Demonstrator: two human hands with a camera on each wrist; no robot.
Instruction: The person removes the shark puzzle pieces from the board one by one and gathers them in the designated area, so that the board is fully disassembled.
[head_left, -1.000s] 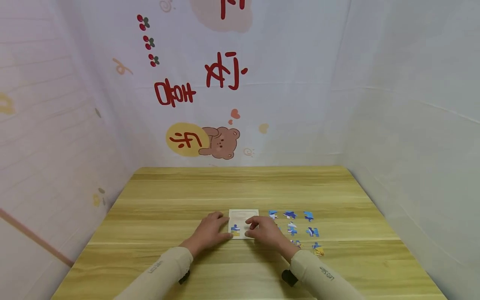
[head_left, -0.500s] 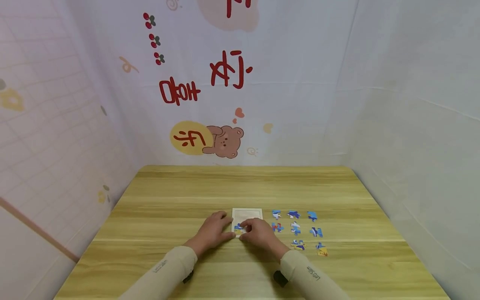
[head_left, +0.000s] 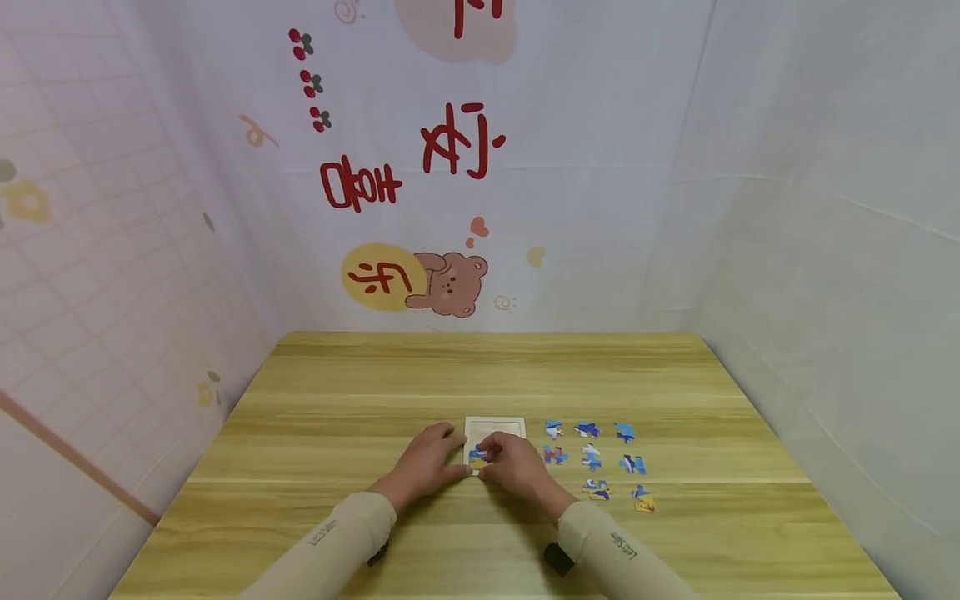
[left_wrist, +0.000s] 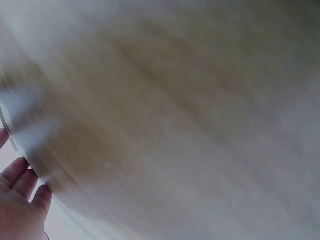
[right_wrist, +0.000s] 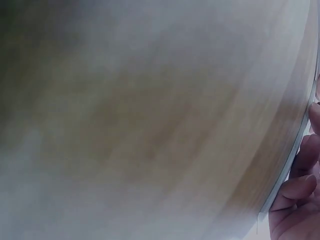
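Observation:
A small white puzzle tray lies on the wooden table, with blue and yellow puzzle piece surface showing in its lower left corner. My right hand is over the tray, thumb and curled fingers pinching at a puzzle piece there; the fingers partly hide it. At the tray's left edge, my left hand rests with relaxed fingers, fingertips and thumb touching the border. The left wrist view catches only the fingers at its lower left, and the right wrist view only curled fingers at its right edge.
To the right of the tray, several loose puzzle pieces lie apart in rough rows. A yellow-and-blue piece is nearest the front. White printed cloth stands around the table's back and sides.
My right hand has moved left across the tray onto the piece in the lower left corner, its fingers drawing closer together. My left hand keeps its place at the tray. The head view shifted slightly.

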